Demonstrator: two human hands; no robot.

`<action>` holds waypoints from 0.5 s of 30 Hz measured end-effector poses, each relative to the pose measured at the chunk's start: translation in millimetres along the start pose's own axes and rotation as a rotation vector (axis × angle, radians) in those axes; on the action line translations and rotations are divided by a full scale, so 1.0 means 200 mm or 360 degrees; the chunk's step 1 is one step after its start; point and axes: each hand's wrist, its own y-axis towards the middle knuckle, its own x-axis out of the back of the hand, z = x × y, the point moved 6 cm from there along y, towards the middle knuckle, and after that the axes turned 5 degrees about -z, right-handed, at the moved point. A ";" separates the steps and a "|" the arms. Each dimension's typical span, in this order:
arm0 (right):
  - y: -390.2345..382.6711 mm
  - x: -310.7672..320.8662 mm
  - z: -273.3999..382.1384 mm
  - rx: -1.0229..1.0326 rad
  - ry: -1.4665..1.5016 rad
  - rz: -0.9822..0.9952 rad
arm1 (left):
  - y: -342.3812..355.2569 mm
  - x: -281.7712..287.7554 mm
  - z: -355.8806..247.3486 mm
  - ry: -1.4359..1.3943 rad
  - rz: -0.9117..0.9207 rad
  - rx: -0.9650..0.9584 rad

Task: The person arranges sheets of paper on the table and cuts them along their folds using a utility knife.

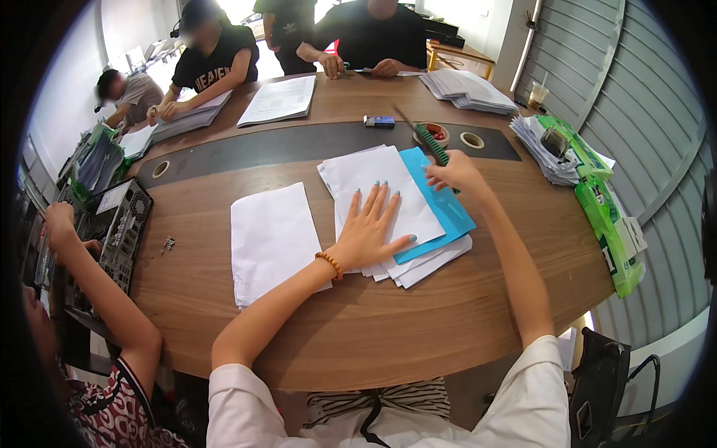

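Note:
My left hand (pixel 370 230) lies flat with fingers spread on the top white sheet (pixel 377 166) of a loose paper stack. A blue sheet (pixel 447 218) sticks out from under that white sheet on the right, with more white papers (pixel 435 263) fanned below it. Above the blue sheet's right edge, my right hand (pixel 457 173) is closed around a green tool with a ridged handle (pixel 432 144). Its thin, dark, blade-like end is blurred and points up and left. A separate pile of white paper (pixel 272 231) lies left of my left hand.
Near the dark strip (pixel 321 138) lie a blue box (pixel 379 122), a bowl of red bits (pixel 433 134) and cable holes. Green packages (pixel 597 201) and papers line the right edge. Left stands an open metal computer case (pixel 123 235) beside a person's arm (pixel 112 291). Others work across the table.

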 end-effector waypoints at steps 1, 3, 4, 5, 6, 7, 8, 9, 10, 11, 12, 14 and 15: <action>0.00 -0.01 0.00 0.0005 -0.0002 -0.0005 | 0.01 0.00 0.00 0.0005 -0.0012 -0.0003; -0.01 -0.08 0.00 0.0013 -0.0308 0.0107 | 0.01 0.01 0.00 0.0018 -0.0033 -0.0009; -0.04 -0.07 0.02 0.0051 -0.0360 0.0036 | 0.01 0.01 0.00 0.0008 -0.0039 -0.0008; -0.04 -0.07 0.01 0.0068 -0.0366 0.0028 | 0.02 0.01 -0.01 0.0000 -0.0046 -0.0008; -0.03 -0.07 0.00 0.0109 -0.0356 0.0025 | 0.02 0.02 -0.02 0.0009 -0.0063 -0.0013; -0.04 -0.09 0.01 0.0143 -0.0348 0.0031 | 0.01 0.01 -0.01 0.0025 -0.0003 0.0009; -0.04 -0.10 -0.01 -0.0015 -0.0196 0.0065 | 0.01 0.00 -0.01 0.0039 0.0058 0.0031; -0.05 -0.11 -0.01 -0.0007 -0.0203 0.0066 | 0.01 0.00 -0.01 0.0040 0.0048 0.0035; -0.08 -0.11 0.00 -0.0010 -0.0082 -0.0004 | 0.00 0.02 -0.02 0.0014 0.0024 0.0027; -0.09 -0.10 0.01 -0.0016 0.0039 -0.0072 | 0.00 0.03 -0.02 -0.0015 0.0001 0.0019; -0.10 -0.10 0.02 -0.0013 0.0040 -0.0069 | 0.00 0.03 -0.02 -0.0012 0.0000 0.0023; -0.12 -0.06 0.04 0.0060 0.0144 -0.0088 | 0.01 0.11 -0.04 -0.0042 -0.0113 0.0011; -0.13 -0.03 0.04 0.0058 0.0142 -0.0078 | 0.03 0.13 -0.04 -0.0044 -0.0111 0.0021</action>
